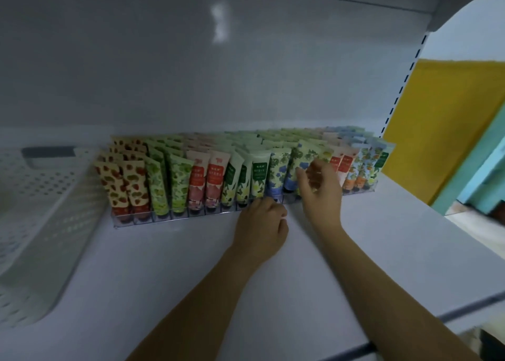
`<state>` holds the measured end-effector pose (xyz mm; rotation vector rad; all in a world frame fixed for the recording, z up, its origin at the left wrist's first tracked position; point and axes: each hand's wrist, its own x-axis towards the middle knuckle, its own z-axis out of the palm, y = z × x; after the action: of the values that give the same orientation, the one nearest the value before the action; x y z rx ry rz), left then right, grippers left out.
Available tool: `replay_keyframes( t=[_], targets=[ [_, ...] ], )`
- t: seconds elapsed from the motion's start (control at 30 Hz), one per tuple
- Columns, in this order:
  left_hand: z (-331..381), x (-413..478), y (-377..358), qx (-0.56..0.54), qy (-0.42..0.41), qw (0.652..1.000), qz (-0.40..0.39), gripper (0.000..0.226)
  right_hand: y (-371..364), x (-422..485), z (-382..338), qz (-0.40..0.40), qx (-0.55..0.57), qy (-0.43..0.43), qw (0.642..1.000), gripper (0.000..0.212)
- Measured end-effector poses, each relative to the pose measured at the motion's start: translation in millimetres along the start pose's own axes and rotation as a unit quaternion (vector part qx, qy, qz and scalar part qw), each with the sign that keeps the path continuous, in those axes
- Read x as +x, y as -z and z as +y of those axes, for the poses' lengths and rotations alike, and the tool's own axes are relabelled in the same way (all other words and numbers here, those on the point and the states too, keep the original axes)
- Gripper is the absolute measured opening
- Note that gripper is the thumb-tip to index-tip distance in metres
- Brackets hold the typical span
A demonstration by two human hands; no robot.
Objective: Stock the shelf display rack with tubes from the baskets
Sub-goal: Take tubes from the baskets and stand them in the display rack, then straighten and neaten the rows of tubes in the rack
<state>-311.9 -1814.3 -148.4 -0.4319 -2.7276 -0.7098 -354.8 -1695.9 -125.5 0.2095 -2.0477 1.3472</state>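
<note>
A clear display rack (142,222) stands at the back of the white shelf (169,273), packed with rows of upright patterned tubes: strawberry (113,181), green leaf (179,183), red-label (213,179), white flower (258,176) and blue flower (277,173). My left hand (262,224) rests on the shelf at the rack's front edge, fingers curled, holding nothing. My right hand (319,188) hovers in front of a leaning blue-flower tube (300,160) with its fingers loosely curved. I cannot tell whether they touch it.
A white perforated basket (41,210) sits at the shelf's left end, its inside blurred. The shelf's back panel (191,73) rises behind the rack. At the right, past the slotted upright (401,84), there is a yellow panel (442,120).
</note>
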Motion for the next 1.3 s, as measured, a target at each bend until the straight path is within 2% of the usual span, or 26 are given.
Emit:
replay_keyframes(
  t=[0.17,0.27,0.43,0.6,0.7,0.83,0.93,1.03,1.13,1.3],
  targets=[
    [-1,-1,-2,0.013,-0.003,1.000,-0.001,0.051,-6,-3,7,-0.038,-0.059,0.019,0.997,0.036],
    [-1,0,-3,0.011,-0.010,1.000,0.013,0.064,-7,-5,9,-0.048,-0.060,0.011,0.997,0.039],
    [-3,0,-4,0.021,-0.022,0.999,0.012,0.066,-6,-6,10,-0.047,-0.054,0.019,0.997,0.044],
    [-1,-2,-1,0.018,-0.031,0.999,0.030,0.039,-4,-7,9,-0.049,-0.070,0.022,0.996,0.042],
    [3,1,8,-0.009,-0.047,0.994,0.101,0.021,-3,-8,7,-0.046,-0.061,0.042,0.996,0.039],
    [15,5,43,-0.046,-0.055,0.984,0.166,0.018,0,-11,0,-0.032,-0.057,0.079,0.995,0.041],
    [11,5,88,-0.033,-0.061,0.978,0.198,0.020,1,-14,-10,-0.012,-0.050,0.110,0.993,0.047],
    [-12,6,141,0.013,-0.052,0.984,0.171,0.017,-2,-11,-29,-0.006,-0.055,0.182,0.982,0.047],
    [-48,9,191,0.030,-0.003,0.992,0.126,0.017,-21,-10,-60,-0.013,-0.056,0.250,0.966,0.037],
    [-118,20,228,0.080,0.024,0.988,0.133,0.016,-83,-2,-120,-0.080,0.022,0.260,0.962,0.030]
  ],
)
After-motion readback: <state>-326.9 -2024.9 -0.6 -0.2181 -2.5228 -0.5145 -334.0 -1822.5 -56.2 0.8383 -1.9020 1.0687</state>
